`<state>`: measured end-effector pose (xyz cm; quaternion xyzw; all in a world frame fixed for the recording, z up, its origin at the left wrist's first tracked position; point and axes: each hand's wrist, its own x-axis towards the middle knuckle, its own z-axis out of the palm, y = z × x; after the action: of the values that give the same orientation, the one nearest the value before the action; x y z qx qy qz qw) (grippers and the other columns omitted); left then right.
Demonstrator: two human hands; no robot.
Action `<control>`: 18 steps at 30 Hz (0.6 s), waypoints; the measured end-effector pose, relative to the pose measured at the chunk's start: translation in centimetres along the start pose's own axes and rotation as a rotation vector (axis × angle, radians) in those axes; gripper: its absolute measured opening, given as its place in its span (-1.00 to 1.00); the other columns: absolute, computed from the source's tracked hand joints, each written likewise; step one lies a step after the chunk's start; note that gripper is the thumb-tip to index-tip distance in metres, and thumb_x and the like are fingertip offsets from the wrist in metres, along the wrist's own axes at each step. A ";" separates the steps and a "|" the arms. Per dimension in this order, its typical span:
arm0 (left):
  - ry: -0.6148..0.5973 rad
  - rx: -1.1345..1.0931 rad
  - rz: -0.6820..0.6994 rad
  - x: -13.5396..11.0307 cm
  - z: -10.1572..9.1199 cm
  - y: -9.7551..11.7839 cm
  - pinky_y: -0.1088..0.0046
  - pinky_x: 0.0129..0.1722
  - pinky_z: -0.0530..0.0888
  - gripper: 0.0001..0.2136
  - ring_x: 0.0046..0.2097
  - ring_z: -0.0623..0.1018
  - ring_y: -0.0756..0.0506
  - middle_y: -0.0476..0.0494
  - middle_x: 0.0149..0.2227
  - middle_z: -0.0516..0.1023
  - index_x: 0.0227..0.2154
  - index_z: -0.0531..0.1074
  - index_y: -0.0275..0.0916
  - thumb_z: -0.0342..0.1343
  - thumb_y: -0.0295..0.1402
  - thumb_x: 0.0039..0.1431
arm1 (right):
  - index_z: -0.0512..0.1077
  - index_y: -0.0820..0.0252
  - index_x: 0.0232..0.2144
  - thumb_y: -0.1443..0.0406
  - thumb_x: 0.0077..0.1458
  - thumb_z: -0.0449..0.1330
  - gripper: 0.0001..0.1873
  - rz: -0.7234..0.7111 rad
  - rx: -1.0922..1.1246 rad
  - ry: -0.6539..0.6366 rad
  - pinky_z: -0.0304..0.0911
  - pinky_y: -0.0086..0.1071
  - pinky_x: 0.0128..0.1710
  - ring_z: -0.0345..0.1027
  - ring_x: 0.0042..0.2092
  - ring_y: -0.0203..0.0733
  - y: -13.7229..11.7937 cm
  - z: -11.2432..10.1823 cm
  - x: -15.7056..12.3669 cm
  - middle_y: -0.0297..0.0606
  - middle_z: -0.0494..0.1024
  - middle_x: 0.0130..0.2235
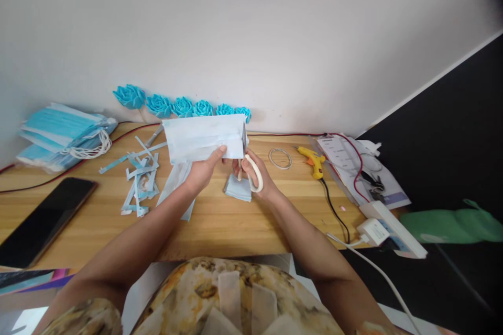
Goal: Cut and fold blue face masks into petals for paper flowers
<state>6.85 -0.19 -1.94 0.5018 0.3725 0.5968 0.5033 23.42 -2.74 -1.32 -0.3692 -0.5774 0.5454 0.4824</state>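
Note:
My left hand [204, 170] pinches the lower edge of a pale blue face mask [196, 136], thumb on the near side, and holds it up above the desk. In my right hand [261, 175] is a pair of scissors [255, 174] with white handles. Their blade stands upright at the mask's right end, partly hidden by the fabric. Below the right hand lies a small stack of cut blue fabric pieces [238, 188]. Flat fabric sheets [175, 186] lie under my left wrist, and cut strips [141, 175] are heaped to the left.
Several blue fabric flowers [183, 107] line the wall. At left are stacked masks [63, 128] and a phone [47, 220]. To the right lie a wire coil [280, 158], a yellow glue gun [313, 159], papers [341, 162], a power strip [396, 230] and a green bottle [451, 225].

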 end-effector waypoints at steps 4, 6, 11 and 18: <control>-0.083 0.055 0.032 -0.5 0.6 0.0 0.32 -0.11 0.38 -0.65 -0.36 0.45 -0.10 -0.06 -0.51 0.44 -0.60 0.36 -0.20 0.18 -0.14 0.22 | 0.37 0.15 -0.23 -0.21 0.08 0.19 -0.43 -0.052 -0.039 0.022 0.16 -0.39 -0.44 0.24 -0.43 -0.30 -0.2 -0.2 0.1 -0.35 0.41 -0.41; -0.076 0.066 0.027 -0.5 0.5 -0.1 0.31 -0.10 0.37 -0.65 -0.35 0.45 -0.11 -0.07 -0.51 0.44 -0.61 0.36 -0.20 0.18 -0.14 0.22 | 0.37 0.15 -0.24 -0.20 0.10 0.19 -0.45 -0.060 -0.044 0.022 0.16 -0.38 -0.44 0.24 -0.44 -0.30 -0.2 -0.3 0.1 -0.36 0.40 -0.43; 0.009 0.060 0.037 -0.1 0.3 -0.1 0.30 -0.12 0.38 -0.65 -0.36 0.43 -0.11 -0.06 -0.53 0.43 -0.63 0.35 -0.19 0.24 -0.15 0.15 | 0.36 0.14 -0.25 -0.20 0.10 0.19 -0.46 -0.050 -0.037 0.023 0.18 -0.37 -0.45 0.28 -0.44 -0.29 -0.1 -0.4 0.1 -0.35 0.40 -0.41; -0.012 0.103 0.028 -0.3 0.4 -0.1 0.31 -0.13 0.40 -0.65 -0.37 0.45 -0.10 -0.05 -0.53 0.44 -0.63 0.36 -0.20 0.23 -0.13 0.15 | 0.37 0.14 -0.26 -0.22 0.06 0.21 -0.44 -0.039 -0.029 0.034 0.19 -0.36 -0.44 0.27 -0.42 -0.28 0.0 -0.4 0.1 -0.33 0.41 -0.40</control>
<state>7.23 -0.44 -2.02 0.5356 0.3928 0.5808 0.4706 23.74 -2.51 -1.30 -0.3743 -0.5838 0.5212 0.4974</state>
